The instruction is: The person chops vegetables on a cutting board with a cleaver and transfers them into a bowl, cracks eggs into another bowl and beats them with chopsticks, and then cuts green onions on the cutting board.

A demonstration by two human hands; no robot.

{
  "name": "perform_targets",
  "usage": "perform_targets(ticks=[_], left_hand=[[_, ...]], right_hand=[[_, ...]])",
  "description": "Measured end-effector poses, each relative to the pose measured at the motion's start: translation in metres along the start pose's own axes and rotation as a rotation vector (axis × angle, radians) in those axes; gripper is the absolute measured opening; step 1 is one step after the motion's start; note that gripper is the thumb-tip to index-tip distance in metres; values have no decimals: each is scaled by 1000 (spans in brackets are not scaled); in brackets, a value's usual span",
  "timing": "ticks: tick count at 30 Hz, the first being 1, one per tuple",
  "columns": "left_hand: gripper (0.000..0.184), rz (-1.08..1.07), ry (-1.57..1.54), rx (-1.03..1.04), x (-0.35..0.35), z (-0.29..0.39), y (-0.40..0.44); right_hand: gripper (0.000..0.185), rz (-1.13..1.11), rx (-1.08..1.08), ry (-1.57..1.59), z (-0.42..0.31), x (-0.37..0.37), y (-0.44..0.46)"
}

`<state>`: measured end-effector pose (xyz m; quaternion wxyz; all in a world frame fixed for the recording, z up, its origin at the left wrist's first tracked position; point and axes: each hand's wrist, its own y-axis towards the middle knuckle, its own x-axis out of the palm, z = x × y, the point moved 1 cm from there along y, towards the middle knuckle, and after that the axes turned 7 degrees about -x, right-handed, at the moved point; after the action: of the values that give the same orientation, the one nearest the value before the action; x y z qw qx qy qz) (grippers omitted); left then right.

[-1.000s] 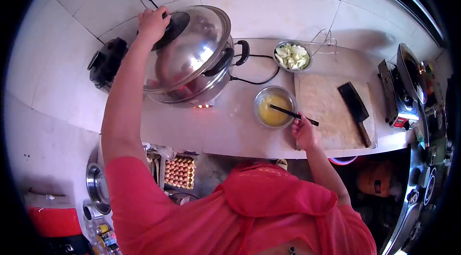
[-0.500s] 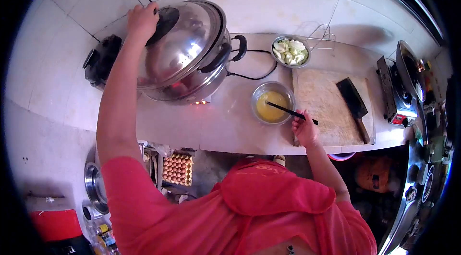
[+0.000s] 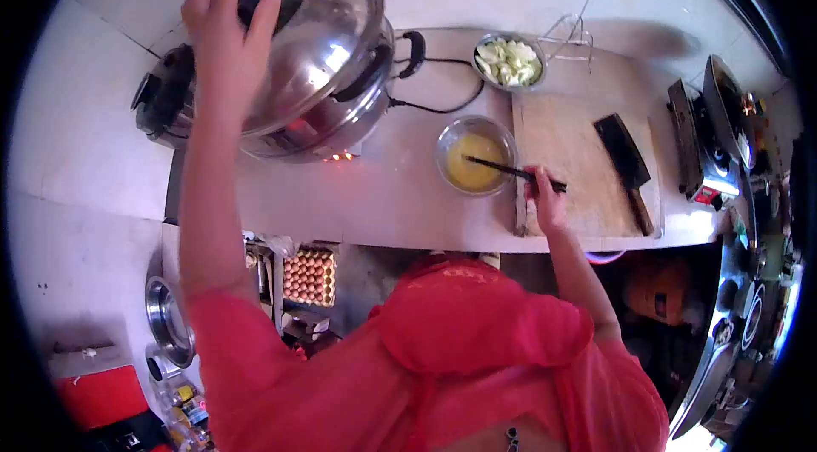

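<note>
My left hand has its fingers spread in front of the black knob of the domed steel lid; whether a finger touches the knob I cannot tell. The lid lies on a large steel electric pot with black side handles and lit lights at its front. Closed around black chopsticks, my right hand is near the left edge of a wooden cutting board. The chopstick tips are in yellow liquid like beaten egg, inside a metal bowl.
A cleaver lies on the board. Behind it stand a bowl of sliced pale green vegetable and a wire rack. A black appliance is left of the pot; a stove is at right. Below sits an egg tray.
My left hand's fingers have gone from closed at the lid knob to spread apart. My right hand still holds the chopsticks in the bowl. The whole view has shifted slightly.
</note>
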<state>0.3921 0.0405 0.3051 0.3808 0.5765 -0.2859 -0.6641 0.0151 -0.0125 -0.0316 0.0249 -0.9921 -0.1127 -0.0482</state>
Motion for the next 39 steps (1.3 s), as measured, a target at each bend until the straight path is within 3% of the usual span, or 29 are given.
perform_targets(ticks=[2, 4, 6, 7, 8, 9, 11, 12, 15, 16, 19, 20, 23, 25, 27, 30, 34, 37, 39], left_hand=[[14, -155, -573, -278, -11, 46, -71], [12, -431, -614, -185, 14, 63, -147], [13, -729, -862, -760, 68, 75, -221], [18, -809, -948, -791, 114, 56, -271], [20, -840, -998, -1023, 133, 57, -297], [22, -865, -1041, -1255, 145, 62, -313], [21, -892, -1079, -1470, 157, 69, -321], [21, -901, -1096, -1580, 163, 71, -324], [27, -945, -1173, -1601, 181, 74, -335], [26, -937, -1210, -1603, 191, 70, -342], [21, -902, -1318, -1629, 210, 67, -354], [19, -878, -1350, -1644, 212, 68, -351], [17, -849, -1379, -1607, 209, 67, -340], [17, -842, -1350, -1584, 204, 67, -335], [19, -846, -1287, -1569, 199, 67, -326], [20, -847, -1283, -1632, 196, 68, -320], [21, -861, -1253, -1578, 184, 71, -307], [21, -867, -1306, -1580, 190, 70, -320], [22, -919, -1287, -1537, 198, 62, -327]], right_hand=[[33, 51, -63, 33, -18, -2, 5], [31, 169, -137, 110, -26, -5, 9], [30, 115, -92, -10, -13, -16, 13], [30, 89, -70, -70, -10, -20, 14], [27, -8, 63, -10, -20, -14, 7], [26, 19, 76, 100, -21, -12, 5], [25, 71, 109, 325, -20, -9, 3], [25, 155, 21, 322, -11, -14, 11], [24, -55, 239, 249, -5, -19, 15], [26, -63, 232, 322, -13, -14, 12], [26, 204, 60, 434, -12, -21, 21], [26, 168, 148, 301, -10, -23, 21], [26, 26, 212, 304, -17, -23, 14], [27, 237, 9, 323, -22, -31, 20], [26, 79, 166, 144, -23, -33, 20], [25, 73, 96, 339, -26, -28, 18], [25, -96, 252, 268, -22, -27, 17], [24, 157, 26, 495, -25, -24, 20], [25, 35, 118, 447, -22, -24, 13]])
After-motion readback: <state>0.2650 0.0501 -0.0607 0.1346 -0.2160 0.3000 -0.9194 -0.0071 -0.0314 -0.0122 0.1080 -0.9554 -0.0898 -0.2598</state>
